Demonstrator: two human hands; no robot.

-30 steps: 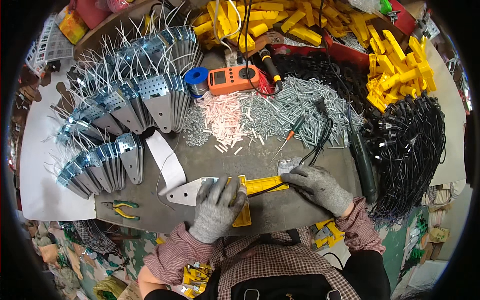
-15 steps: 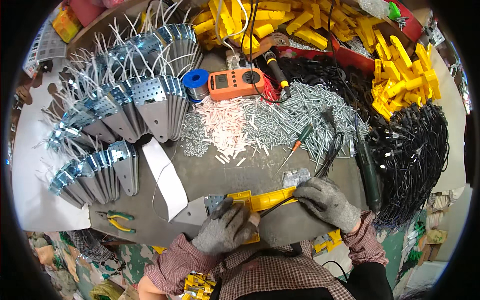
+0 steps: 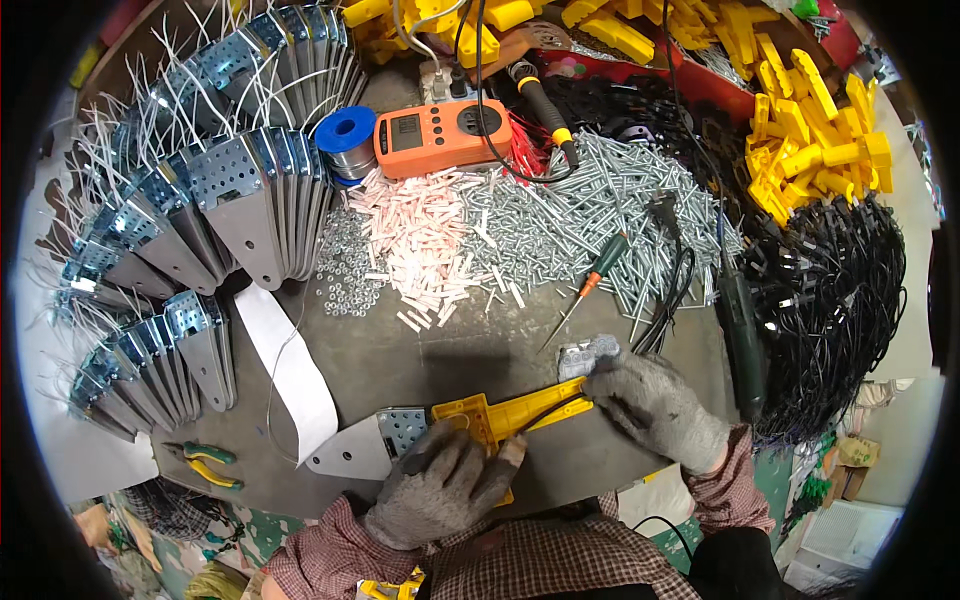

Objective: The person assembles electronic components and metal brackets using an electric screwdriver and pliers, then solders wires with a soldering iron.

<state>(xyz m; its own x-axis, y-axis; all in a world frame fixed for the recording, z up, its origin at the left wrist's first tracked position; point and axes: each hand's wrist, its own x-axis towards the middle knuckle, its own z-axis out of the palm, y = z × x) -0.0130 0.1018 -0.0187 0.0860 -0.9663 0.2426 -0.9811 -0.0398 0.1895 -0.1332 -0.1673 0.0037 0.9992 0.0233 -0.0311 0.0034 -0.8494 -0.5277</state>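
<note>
My left hand [image 3: 440,485], in a grey knit glove, presses down on a yellow plastic housing [image 3: 505,415] that lies on the grey bench near its front edge. A perforated grey metal plate [image 3: 365,447] sticks out from under the housing to the left. My right hand [image 3: 655,405], also gloved, grips the right end of the yellow housing, where a black wire runs along it. A small clear part [image 3: 585,355] lies just above my right fingers.
Behind lie a green-handled screwdriver [image 3: 590,285], piles of silver screws [image 3: 590,215] and pink sleeves [image 3: 425,240], an orange meter [image 3: 440,135] and a blue solder spool [image 3: 345,135]. Fanned metal plates [image 3: 250,200] fill the left, black cables [image 3: 835,300] and yellow housings [image 3: 810,145] the right. Pliers [image 3: 205,465] lie front left.
My left hand slid down toward me along the yellow housing, uncovering the metal plate's perforated end. My right hand stayed on the housing's right end. The view has tilted lower over the bench.
</note>
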